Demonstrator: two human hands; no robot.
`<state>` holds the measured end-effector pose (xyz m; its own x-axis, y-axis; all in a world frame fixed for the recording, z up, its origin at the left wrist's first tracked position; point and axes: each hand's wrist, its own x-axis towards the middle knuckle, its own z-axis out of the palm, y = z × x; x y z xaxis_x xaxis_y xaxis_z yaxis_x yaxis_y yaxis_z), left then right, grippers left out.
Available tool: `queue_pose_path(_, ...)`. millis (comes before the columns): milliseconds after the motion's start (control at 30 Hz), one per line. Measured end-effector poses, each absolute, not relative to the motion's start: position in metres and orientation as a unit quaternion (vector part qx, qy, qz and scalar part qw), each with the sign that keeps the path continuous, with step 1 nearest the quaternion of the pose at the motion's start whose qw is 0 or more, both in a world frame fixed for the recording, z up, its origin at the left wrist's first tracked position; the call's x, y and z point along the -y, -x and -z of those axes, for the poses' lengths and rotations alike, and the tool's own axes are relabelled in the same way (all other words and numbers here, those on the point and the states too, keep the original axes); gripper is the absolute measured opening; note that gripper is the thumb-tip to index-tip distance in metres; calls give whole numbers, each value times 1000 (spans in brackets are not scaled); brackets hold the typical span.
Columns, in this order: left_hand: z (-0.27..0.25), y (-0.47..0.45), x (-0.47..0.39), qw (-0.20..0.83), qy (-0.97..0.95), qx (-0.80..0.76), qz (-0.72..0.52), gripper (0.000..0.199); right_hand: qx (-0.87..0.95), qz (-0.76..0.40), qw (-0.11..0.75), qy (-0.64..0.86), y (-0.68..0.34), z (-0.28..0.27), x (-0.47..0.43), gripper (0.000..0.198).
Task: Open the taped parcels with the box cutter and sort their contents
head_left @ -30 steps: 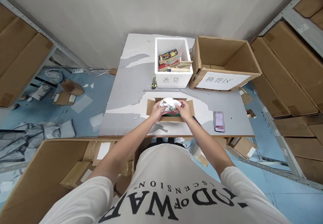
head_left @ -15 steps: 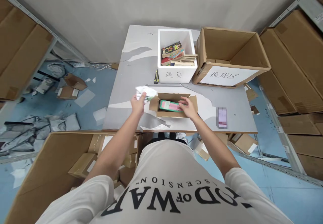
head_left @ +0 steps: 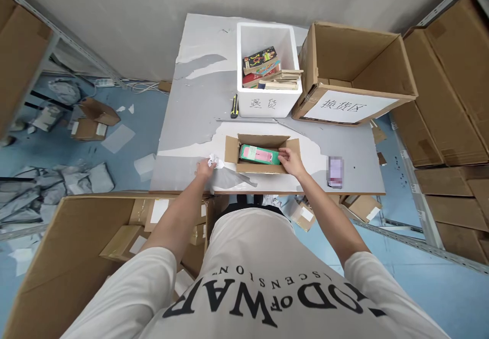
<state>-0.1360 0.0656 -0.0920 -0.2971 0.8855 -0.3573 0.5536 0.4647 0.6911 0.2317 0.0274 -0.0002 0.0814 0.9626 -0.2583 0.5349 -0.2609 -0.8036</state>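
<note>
Counts on the table (head_left: 191, 107): small open carton (head_left: 263, 168), 1; green-and-pink box (head_left: 258, 154), 1, lying inside that carton; crumpled white paper (head_left: 217, 161), 1; foam bin (head_left: 272, 108), 1; large open carton (head_left: 357, 48), 1; cutter (head_left: 234, 106), 1. Books (head_left: 261, 61) in bin: several, overlapping, exact number unclear. Left hand (head_left: 205, 169) — pinching the paper, left of the small carton. Right hand (head_left: 292, 162) — fingers at the box's right end; cannot tell whether gripping. Box lies between both hands.
</note>
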Motion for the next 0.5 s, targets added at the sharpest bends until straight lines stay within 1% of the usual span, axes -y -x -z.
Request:
queue_pose_path(133,86,128,-66,337,-479,-805,-97,84,589,-370,202,689,-227,-6,-37,34)
queue_pose_path(200,79,130,-67,316,-511,-797,-64,104,628,-334,161,684,-221,-10,-46,34)
queue_pose_path(267,70,134,-69,289,-531,-794,-59,118,686,-299,112,654,-211,-14,-58,36)
queue_pose_path(367,54,138,-73,246,-541,-801,-70,124,770,-274,28,576,-187,-18,-80,43)
queue_pose_path(433,40,137,-74,224,-559,-791,-111,119,806,-266,-37,528,-165,-16,-94,51)
queue_pose_path(500,23,129,-72,201,-604,-750,-178,109,822,-250,-107,500,-142,-11,-104,55)
